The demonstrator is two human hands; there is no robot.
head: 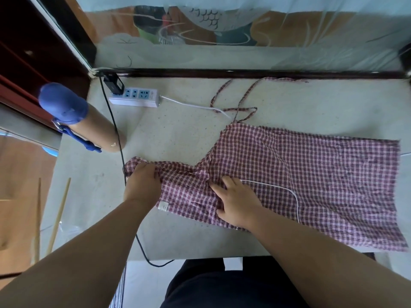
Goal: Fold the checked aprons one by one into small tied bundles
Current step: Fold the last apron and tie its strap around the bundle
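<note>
Right hand (239, 204) presses checked apron (311, 174) flat; left hand (142, 183) grips its end

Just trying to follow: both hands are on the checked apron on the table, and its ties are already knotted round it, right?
Not quite. The left hand and right hand are on the checked apron on the table, but its ties lie loose beyond it, unknotted; the head view shows it.

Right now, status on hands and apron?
Left hand grips apron bib end; right hand flat on middle. Apron spread, unfolded. White cable lies across it.
</note>
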